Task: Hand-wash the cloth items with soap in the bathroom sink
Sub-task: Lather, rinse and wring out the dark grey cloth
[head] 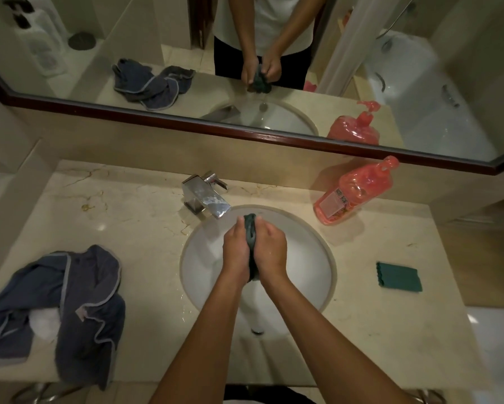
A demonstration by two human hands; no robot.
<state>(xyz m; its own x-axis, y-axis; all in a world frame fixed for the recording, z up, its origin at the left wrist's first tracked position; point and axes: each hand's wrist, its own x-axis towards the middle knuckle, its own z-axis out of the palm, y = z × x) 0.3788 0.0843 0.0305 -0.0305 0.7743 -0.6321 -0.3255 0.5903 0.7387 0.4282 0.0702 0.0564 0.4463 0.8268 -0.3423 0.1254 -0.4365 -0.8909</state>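
A: What lies at the far left of the desk (146, 287)?

B: A crumpled blue-grey cloth (78, 304) with pale trim, partly hanging over the front edge.

A: And next?

B: A chrome faucet (207, 196) behind the sink (309, 258). Over the basin the left hand (236, 247) and right hand (269, 247) press together, fingers closed tight around a dark green cloth (251, 237) bunched between the palms.

A: Further right?

B: A red soap bottle (355, 191) with a pump stands near the wall, and a folded green cloth (399, 277) lies flat, well apart from the sink.
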